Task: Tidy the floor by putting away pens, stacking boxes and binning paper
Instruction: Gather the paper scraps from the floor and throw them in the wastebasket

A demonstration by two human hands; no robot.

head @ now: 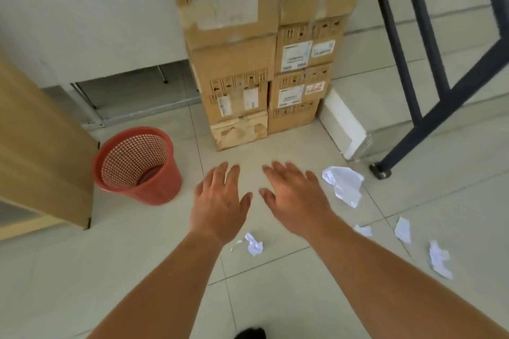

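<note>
Crumpled white paper lies scattered on the tiled floor [275,297]. The largest crumpled sheet [344,184] sits just right of the right hand [294,195], near the foot of a dark metal frame [429,69]. A small wad [254,245] lies between the two forearms, below the left hand [220,201]. Three more scraps lie to the right: one [363,230] partly hidden at the edge of the right forearm, one [402,229] beyond it, and a longer one [440,260] nearest the right edge of the view.

Both hands hover palm-down above the floor, fingers spread wide, each grip empty and touching nothing.

Ahead of the hands, cardboard boxes [237,102] stand in two stacks side by side against the wall, labels facing forward. A red mesh bin [137,165] stands upright on the floor left of the stacks, just beside a wooden cabinet [41,146]. A white box [341,124] lies on the floor right of the stacks. No pens can be made out.
</note>
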